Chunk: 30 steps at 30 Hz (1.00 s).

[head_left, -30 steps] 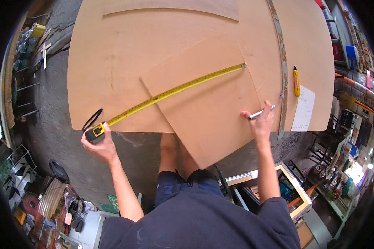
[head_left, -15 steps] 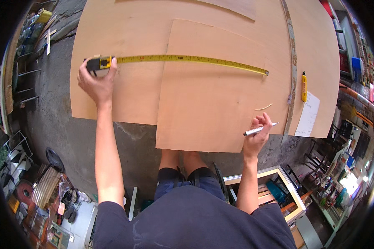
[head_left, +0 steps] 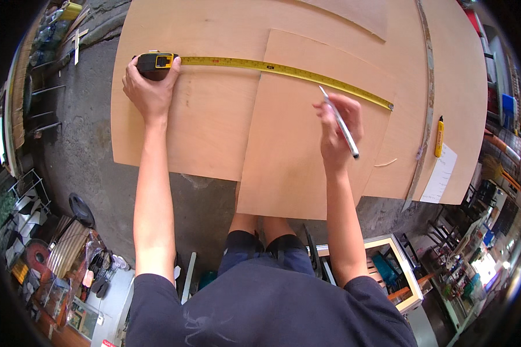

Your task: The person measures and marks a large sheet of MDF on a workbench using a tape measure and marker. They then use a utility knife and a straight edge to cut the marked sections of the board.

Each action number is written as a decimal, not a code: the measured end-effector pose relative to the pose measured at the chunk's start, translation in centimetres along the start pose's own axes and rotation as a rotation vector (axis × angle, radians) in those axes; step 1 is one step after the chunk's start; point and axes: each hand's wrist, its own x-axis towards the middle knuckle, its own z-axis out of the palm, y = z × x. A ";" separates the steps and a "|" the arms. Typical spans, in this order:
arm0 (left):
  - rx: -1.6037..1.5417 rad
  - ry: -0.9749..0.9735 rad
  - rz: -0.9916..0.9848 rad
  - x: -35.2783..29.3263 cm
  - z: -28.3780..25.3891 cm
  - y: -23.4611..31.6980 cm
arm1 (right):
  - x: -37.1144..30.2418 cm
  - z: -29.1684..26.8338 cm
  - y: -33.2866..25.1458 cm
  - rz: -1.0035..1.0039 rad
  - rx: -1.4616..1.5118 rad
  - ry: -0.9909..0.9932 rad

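My left hand (head_left: 150, 92) grips the black-and-yellow case of a tape measure (head_left: 156, 61) near the left side of a large plywood sheet (head_left: 208, 121). Its yellow blade (head_left: 295, 72) runs out to the right, across a smaller plywood panel (head_left: 295, 156) lying on the sheet, and its hooked tip is at that panel's right edge. In my right hand (head_left: 338, 130) is a slim marker (head_left: 342, 128), held over the smaller panel just below the blade. The marker's pointed end is up toward the tape, apart from the wood as far as I can tell.
On the right lie a long worn metal straightedge (head_left: 428, 87), a yellow utility knife (head_left: 439, 136) and a white paper slip (head_left: 440, 173). A thin curved sliver (head_left: 386, 163) rests beside the panel. Another board (head_left: 359, 14) is at the top. A wood-framed piece (head_left: 399, 260) stands behind my right arm.
My right hand has moved up and left toward the tape, with the marker turned from lying sideways to pointing up. The blade slants more, and the whole view has shifted.
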 end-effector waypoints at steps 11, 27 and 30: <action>-0.013 -0.045 -0.027 0.3 -0.2 0.6 | 4.1 5.2 3.8 0.021 -0.049 -0.096; -0.024 -0.054 -0.039 0.4 -0.2 0.6 | 4.0 5.3 3.2 0.056 -0.149 -0.133; -0.030 -0.047 -0.015 0.5 -0.2 0.5 | 4.0 5.4 3.3 0.045 -0.148 -0.136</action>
